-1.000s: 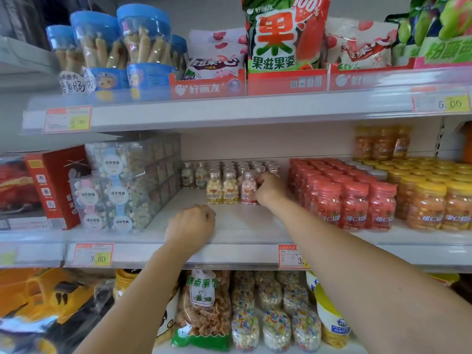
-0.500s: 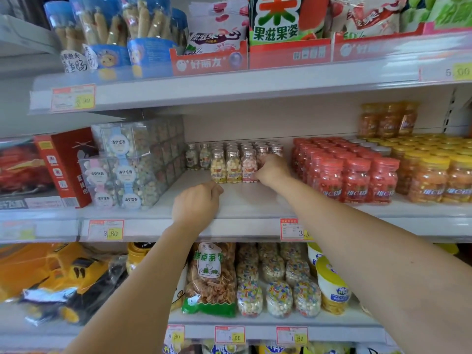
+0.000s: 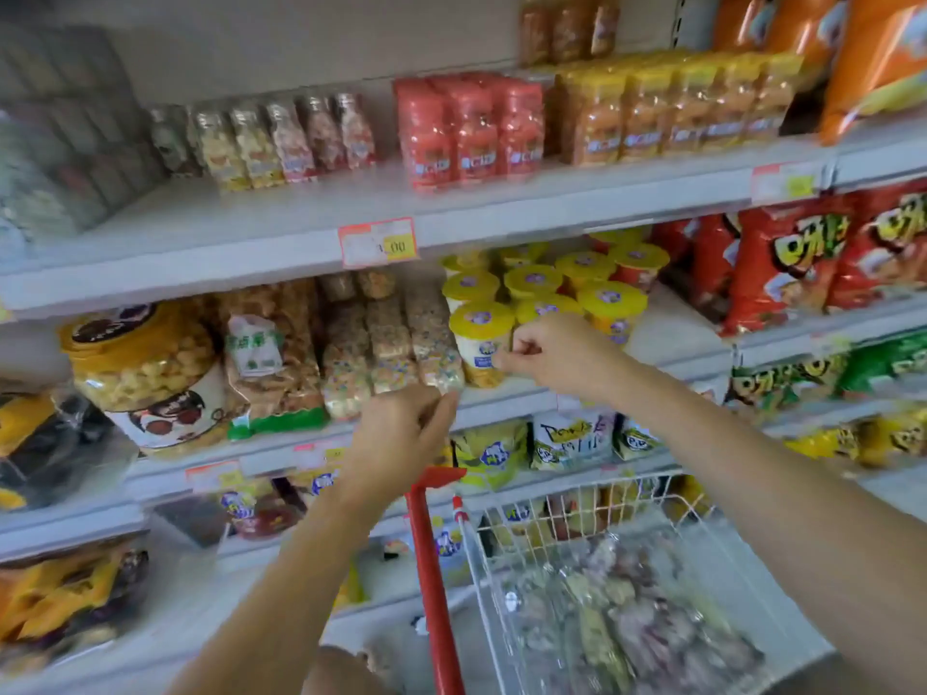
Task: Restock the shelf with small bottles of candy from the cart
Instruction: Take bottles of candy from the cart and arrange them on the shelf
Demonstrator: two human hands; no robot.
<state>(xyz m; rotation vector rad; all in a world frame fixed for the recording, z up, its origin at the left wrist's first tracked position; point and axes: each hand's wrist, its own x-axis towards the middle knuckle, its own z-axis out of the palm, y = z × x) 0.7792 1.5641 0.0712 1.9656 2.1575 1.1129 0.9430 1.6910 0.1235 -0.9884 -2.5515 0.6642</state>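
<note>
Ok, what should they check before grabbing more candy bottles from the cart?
1. Hands free: left hand and right hand are curled and blurred: cannot tell.
2. Cart stocked: packs lie inside: ok.
3. Room on the shelf in front of the small bottles: ok.
4. Small bottles standing upright: cannot tell, blurred.
5. Cart close below both hands: ok.

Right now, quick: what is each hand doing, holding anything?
Left hand: closed, fingers curled, nothing seen in it.
Right hand: closed, nothing seen in it.
</note>
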